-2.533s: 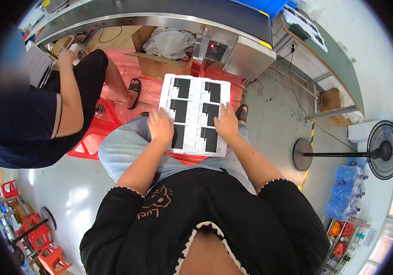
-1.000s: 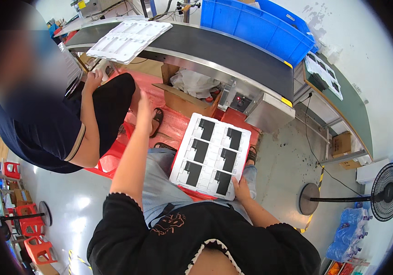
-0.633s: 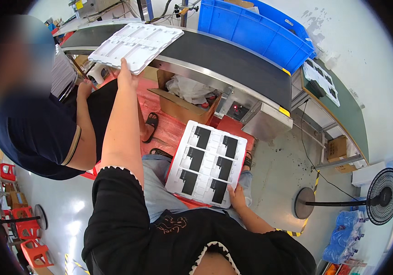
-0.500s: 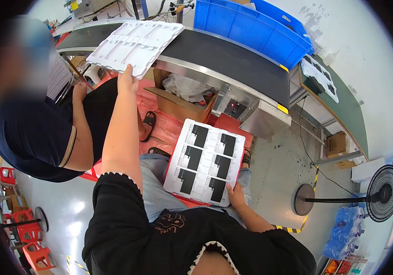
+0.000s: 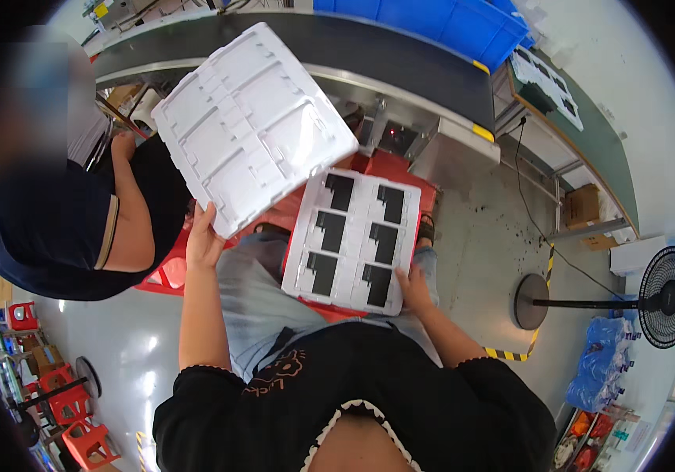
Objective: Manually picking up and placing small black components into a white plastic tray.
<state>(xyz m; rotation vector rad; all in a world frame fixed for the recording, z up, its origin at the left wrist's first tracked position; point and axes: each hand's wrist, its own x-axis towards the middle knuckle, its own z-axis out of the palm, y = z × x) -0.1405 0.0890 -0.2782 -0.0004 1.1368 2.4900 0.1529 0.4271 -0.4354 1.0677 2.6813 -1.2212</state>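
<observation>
A white moulded plastic tray (image 5: 255, 130), its compartments bare, is held up by its near corner in my left hand (image 5: 205, 240). It tilts in the air in front of the conveyor. On my lap lies a second white tray (image 5: 353, 236) with several flat black rectangular parts (image 5: 385, 244) set in its compartments. My right hand (image 5: 416, 289) grips the right edge of this lap tray near its closest corner. The raised tray's right corner comes close to the lap tray's far left corner; whether they touch I cannot tell.
A black conveyor belt (image 5: 384, 59) runs across the far side, with a blue crate (image 5: 439, 27) behind it. A co-worker (image 5: 54, 228) sits close on my left. At right stand a green-topped table (image 5: 589, 157) bearing another filled tray (image 5: 548, 85) and a fan (image 5: 666, 296).
My left hand has brought the bare tray back from above the conveyor, nearer to me, and turned it. My right hand stays at the lap tray's edge. The view has shifted slightly.
</observation>
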